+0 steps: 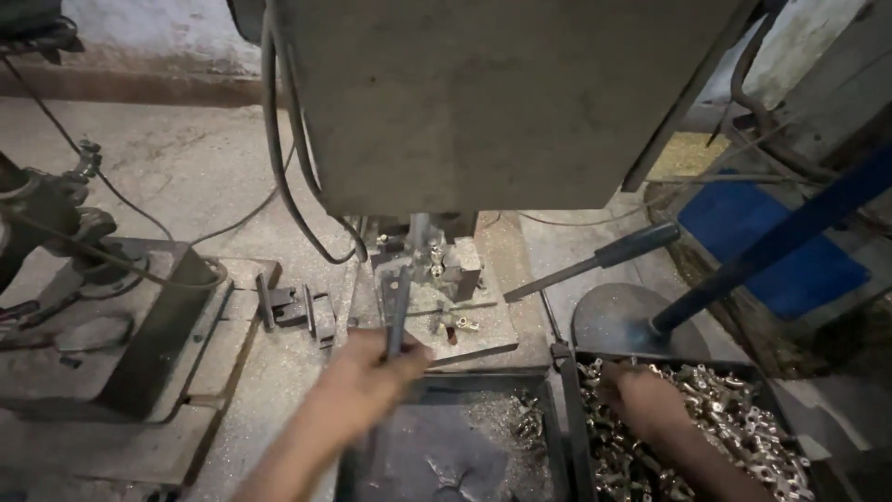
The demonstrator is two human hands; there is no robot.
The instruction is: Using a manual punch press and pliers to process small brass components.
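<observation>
My left hand [372,376] grips a flat grey metal bar [396,307] that reaches up toward the fixture [444,265] on the drill machine's table. A spindle [420,231] comes down from the big grey machine head [483,102] right above that fixture. A few small brass fittings [462,324] lie on the table plate near the bar. My right hand [646,400] rests in a dark tray [569,395] full of shiny brass fittings [743,418], its fingers curled among them; what they hold is hidden.
A second dark tray [465,455] with metal chips sits below the left hand. A black-handled lever [604,258] points right. A blue bar [780,237] slants to a round metal base [618,316]. Another machine [84,307] stands left; cables [279,177] hang down.
</observation>
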